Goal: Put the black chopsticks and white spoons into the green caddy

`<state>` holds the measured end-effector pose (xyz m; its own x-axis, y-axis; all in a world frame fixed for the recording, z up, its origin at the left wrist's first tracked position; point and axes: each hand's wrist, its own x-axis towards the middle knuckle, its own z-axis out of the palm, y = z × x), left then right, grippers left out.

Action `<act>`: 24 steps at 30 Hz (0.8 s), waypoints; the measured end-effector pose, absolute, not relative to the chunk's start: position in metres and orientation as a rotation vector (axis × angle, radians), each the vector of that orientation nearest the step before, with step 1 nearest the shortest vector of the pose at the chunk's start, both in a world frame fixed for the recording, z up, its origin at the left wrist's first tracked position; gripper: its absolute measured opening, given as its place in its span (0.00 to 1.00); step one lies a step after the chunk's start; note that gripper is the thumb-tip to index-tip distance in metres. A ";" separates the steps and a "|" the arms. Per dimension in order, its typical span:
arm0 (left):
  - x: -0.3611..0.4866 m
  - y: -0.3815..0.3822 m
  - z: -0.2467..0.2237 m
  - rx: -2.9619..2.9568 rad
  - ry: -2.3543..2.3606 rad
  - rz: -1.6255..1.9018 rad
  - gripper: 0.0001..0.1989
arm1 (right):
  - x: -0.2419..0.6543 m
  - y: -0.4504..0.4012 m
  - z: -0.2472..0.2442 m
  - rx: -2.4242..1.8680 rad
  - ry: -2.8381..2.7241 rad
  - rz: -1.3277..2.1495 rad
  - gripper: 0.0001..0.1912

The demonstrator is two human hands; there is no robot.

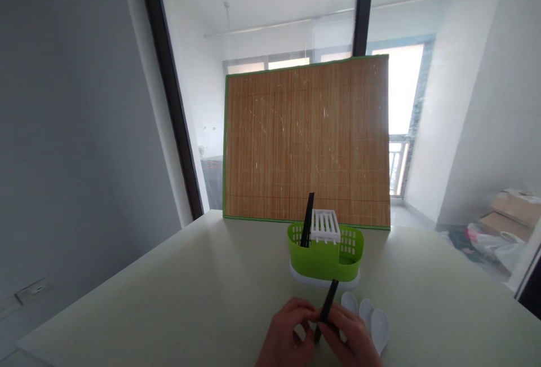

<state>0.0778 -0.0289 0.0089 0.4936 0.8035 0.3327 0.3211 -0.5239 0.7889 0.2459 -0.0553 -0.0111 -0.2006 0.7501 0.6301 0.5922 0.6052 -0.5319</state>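
Black chopsticks (331, 297) slanting between right hand (350, 330), pinching them, and left hand (287, 327), curled alongside; left grip unclear

Bright window (401, 88); dim left wall (80, 102)

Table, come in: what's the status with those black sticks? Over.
Right grip: closed on black chopsticks. Left grip: up against them. Green holder: just beyond, more chopsticks leaning inside. Three white spoons: close beside right grip.
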 end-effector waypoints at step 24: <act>0.074 -0.031 0.061 2.097 0.836 1.037 0.07 | 0.246 -0.054 -0.028 -1.022 -1.972 -0.053 0.05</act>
<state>0.0741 -0.0307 0.0614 0.4848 0.7641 0.4255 0.2542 -0.5886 0.7674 0.2464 -0.0539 -0.0281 -0.2661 0.6364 0.7240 0.6747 0.6594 -0.3317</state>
